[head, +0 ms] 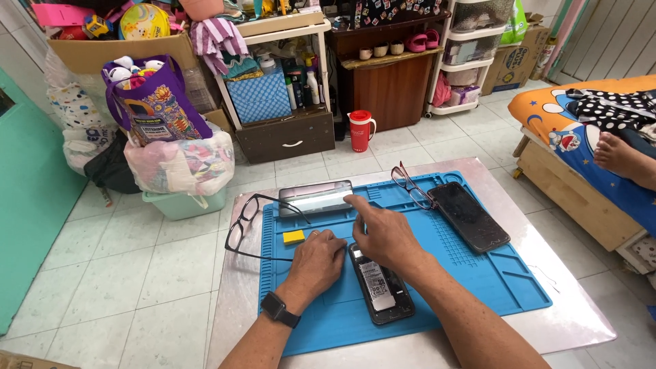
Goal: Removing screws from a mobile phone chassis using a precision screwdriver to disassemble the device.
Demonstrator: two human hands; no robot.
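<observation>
Opened phone (380, 285): back off, pinned on blue mat (478, 273) by left hand (316, 263), curled, grasping nothing.
Right hand (383, 232): forefinger out, empty, beyond the phone.

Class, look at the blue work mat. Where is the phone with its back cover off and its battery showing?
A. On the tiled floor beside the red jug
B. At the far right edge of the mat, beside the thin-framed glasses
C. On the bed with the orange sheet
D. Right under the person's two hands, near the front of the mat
D: the opened phone lies on the blue mat just below the left hand and right hand, its battery exposed.
</observation>
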